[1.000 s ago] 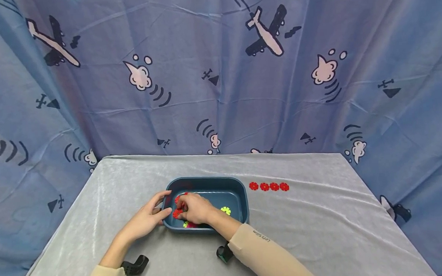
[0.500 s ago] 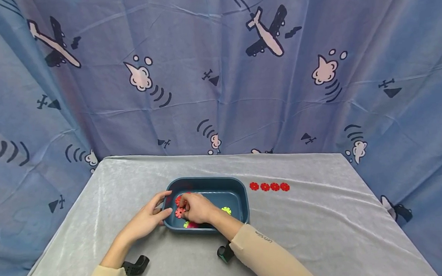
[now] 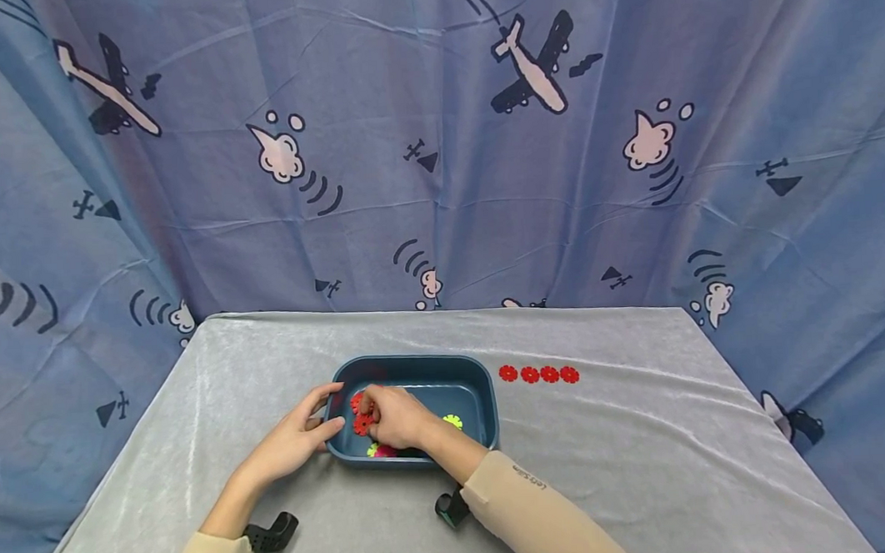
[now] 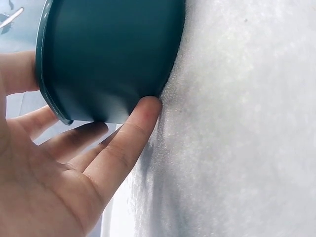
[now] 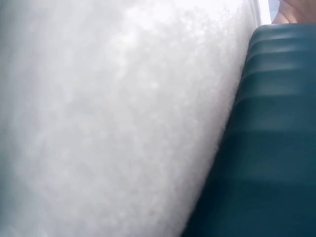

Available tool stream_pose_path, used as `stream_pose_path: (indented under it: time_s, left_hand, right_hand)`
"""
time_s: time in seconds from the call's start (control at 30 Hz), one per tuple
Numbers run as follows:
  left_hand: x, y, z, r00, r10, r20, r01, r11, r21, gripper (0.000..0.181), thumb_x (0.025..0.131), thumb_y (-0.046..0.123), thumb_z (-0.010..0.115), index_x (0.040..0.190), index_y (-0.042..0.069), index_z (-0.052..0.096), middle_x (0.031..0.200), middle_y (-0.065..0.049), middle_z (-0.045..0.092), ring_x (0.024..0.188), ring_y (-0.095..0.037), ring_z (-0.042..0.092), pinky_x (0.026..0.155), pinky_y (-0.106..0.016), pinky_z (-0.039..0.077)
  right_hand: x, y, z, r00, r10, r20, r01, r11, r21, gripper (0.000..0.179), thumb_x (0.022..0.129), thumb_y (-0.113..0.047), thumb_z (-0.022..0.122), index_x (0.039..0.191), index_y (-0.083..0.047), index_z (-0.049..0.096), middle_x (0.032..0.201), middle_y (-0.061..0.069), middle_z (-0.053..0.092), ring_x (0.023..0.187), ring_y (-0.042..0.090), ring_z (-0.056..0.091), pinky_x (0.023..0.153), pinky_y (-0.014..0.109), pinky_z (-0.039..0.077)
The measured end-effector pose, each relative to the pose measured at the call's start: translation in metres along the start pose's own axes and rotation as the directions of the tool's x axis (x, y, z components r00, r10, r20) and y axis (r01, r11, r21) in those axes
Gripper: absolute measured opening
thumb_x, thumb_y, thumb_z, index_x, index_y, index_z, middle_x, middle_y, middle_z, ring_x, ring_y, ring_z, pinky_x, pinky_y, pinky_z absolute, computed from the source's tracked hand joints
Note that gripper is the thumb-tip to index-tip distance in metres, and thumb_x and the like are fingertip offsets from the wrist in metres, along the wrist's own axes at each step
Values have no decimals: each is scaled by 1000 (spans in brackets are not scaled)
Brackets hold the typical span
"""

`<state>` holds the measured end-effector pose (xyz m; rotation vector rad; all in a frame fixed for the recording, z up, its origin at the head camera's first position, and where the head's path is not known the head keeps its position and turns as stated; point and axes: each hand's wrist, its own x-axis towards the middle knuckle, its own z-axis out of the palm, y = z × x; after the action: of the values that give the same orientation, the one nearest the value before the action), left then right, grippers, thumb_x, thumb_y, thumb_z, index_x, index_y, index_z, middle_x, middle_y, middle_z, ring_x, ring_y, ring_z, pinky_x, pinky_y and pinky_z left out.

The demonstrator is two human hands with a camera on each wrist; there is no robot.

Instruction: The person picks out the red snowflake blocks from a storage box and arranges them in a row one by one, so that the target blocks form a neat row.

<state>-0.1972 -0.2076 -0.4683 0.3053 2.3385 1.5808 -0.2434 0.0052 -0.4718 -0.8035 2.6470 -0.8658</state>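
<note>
Red, round, notch-edged plastic disc [image 3: 363, 425] is located inside the left part of a dark teal-blue, rectangular plastic tray [image 3: 425, 371] with rounded corners. It lies at the fingertips of the right hand [image 3: 399, 418], protruding to the left of them, its notched edge and centre visible. The right fingers are curled and pinch it at its right side; the exact contact is partly covered by the hand. A second red notched disc [image 3: 356, 402] lies just beyond it, beside the bent index finger and partly hidden.

The left hand [image 3: 295, 437] grips the tray's left end: thumb and index finger reach over the rim, while another fingertip bears on the outer wall low down, near the cloth, as the left-wrist view confirms.

Also in the tray: a yellow-green notched disc [image 3: 453, 421] to the right of the right wrist, and, near the front wall, a second yellow-green piece [image 3: 372, 450] beside a magenta piece [image 3: 386, 451]; whether these two overlap cannot be determined. Outside, four red notched discs [image 3: 549, 374] form a row on the table's pale grey cloth [image 3: 646, 441], right of the tray.
</note>
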Motion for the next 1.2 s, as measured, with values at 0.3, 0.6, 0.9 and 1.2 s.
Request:
stream_pose_path:
  time_s: [0.3,0.6,0.9,1.2]
  left_hand:
    - [1,-1,0,1000,-22,-12,22,999,22,59,106,23,58,158,15,32,163,-28,22,139,-46,43,86,-38,57]
    - [1,-1,1,999,-24,-27,25,999,28,59,105,22,59,157,14,33,162,-29,23,138,-46,44,85,-37,58]
    - [1,0,1,999,-22,-36,24,999,40,60,104,22,61,157,13,34,161,-29,24,138,-48,43,84,-36,58]
    - [1,0,1,999,-20,-35,22,999,43,59,104,22,61,156,15,35,162,-29,24,138,-48,43,84,-36,58]
  right_hand:
    - [-7,-3,-9,999,33,-18,-31,995,93,19,92,-2,69,106,-11,61,67,-4,56,51,10,50,52,22,44]
    - [-20,2,-30,998,-6,-68,17,985,169,18,93,0,67,110,-7,63,73,-2,59,55,12,52,53,23,46]
    - [-41,13,-66,987,-43,-154,69,983,170,18,93,-2,69,110,-5,64,79,-3,61,65,13,57,62,27,49]
    - [-63,36,-99,963,21,-270,37,978,207,16,91,-3,70,106,-6,66,79,0,62,67,15,57,63,30,50]
